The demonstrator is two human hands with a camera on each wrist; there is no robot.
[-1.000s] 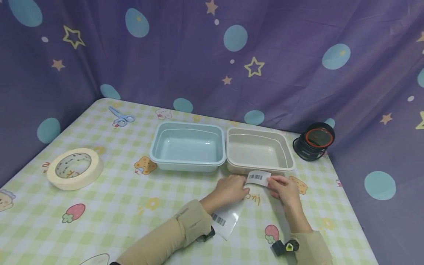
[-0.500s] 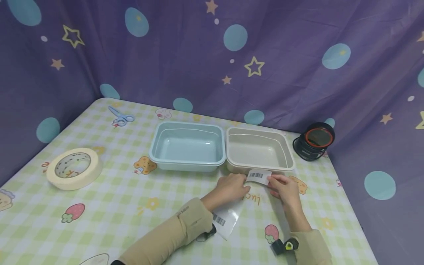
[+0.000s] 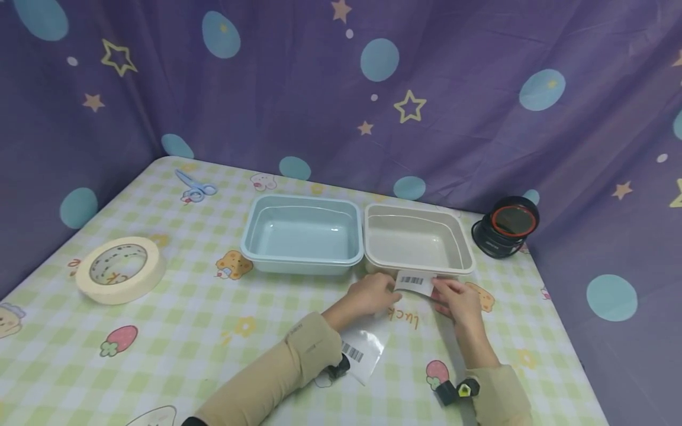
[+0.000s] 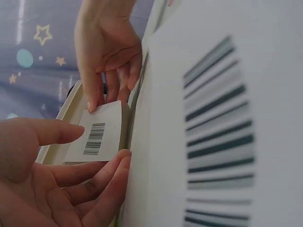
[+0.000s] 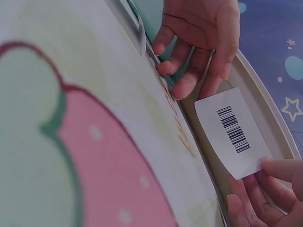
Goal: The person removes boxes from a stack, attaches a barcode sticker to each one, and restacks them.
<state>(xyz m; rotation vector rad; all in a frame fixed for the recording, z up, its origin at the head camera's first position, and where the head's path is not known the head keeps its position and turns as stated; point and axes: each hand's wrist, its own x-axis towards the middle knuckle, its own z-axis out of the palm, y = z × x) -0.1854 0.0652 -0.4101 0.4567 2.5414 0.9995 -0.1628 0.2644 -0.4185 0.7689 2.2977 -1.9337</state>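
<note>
A white barcode label (image 3: 415, 283) is held, slightly bowed, against the front wall of the beige plastic bin (image 3: 385, 266). My right hand (image 3: 457, 303) pinches its right edge, thumb in front and fingers behind. At the opposite edge is my left hand (image 3: 373, 294), thumb tip at the label's face and fingers reaching behind it. The right wrist view shows the label (image 5: 234, 135) tilted between both hands, its barcode facing out. Under my left forearm lies a glossy label sheet (image 3: 369, 358) with another barcode, partly covered by the sleeve.
A light blue bin (image 3: 303, 267) stands left of the beige one, sides close together. Masking tape (image 3: 151, 275) lies at the left, blue scissors (image 3: 196, 188) at the back left. A black device with a red ring (image 3: 495, 239) stands at the back right. A purple curtain (image 3: 458, 53) hangs behind.
Both hands have shifted the label slightly up toward the beige bin's rim, and it overlaps the front wall more. The left hand has moved a little forward. The bins have stayed put.
</note>
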